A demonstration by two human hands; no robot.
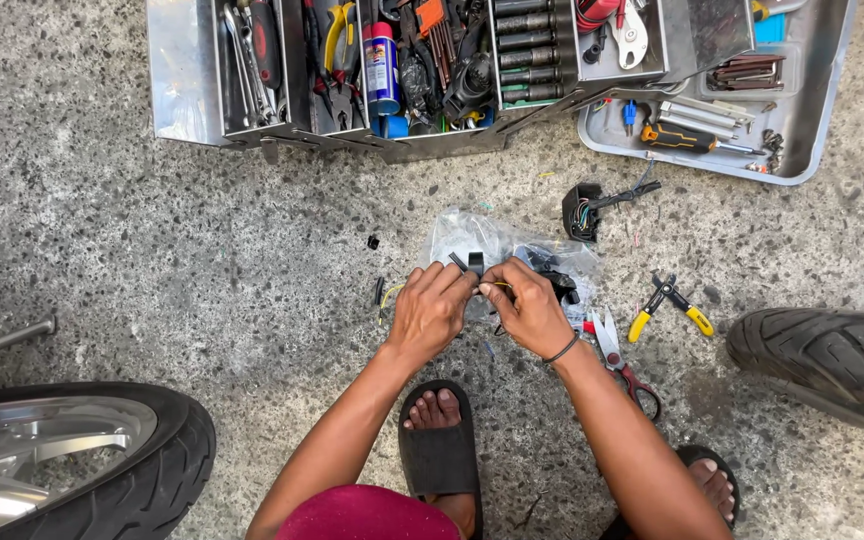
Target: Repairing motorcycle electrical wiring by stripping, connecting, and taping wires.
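Hands close together over the concrete floor, just above a foot in a black sandal. Left hand curled, fingers pinched narrow on a small black plastic piece that sticks up between both hands. Right hand with a dark band at the wrist, fingers likewise closed tight, gripping the same black piece and a thin yellow wire that loops out to the left past the left hand. Just behind the hands, touching the knuckles from this view, a clear plastic bag with more dark parts inside.

Right of the right wrist, red-handled scissors flat on the floor; further right, yellow-handled pliers, well apart from the hands. Beyond the bag, a black connector with short coloured wires. Along the top edge, an opened metal toolbox crammed with wrenches, sockets and a spray can, and beside it a grey tray with a screwdriver and small bits. Motorcycle wheel with a silver rim at lower left; second tyre at the right edge. Tiny black scraps scattered on the floor left of the bag.
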